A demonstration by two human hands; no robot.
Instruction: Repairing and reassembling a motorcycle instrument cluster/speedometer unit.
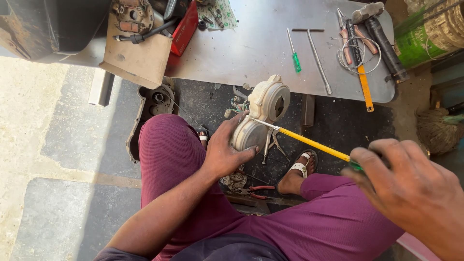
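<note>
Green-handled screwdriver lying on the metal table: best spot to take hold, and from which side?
Take the green-handled screwdriver by its green handle, the thicker end nearest the table edge, coming from above. It lies flat on the metal table with bare surface on both sides, so fingers can close across the handle. The T-handle wrench lies apart to its right, so approach from the left if angling in.

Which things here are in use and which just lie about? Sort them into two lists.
In use:
- left hand gripping the cream twin-dial housing
- right hand holding the yellow-shafted screwdriver, tip at the housing

Lying about:
- green-handled screwdriver on the metal table
- T-handle wrench
- coiled wire
- red-handled pliers on the floor
- locking pliers below the housing
</note>
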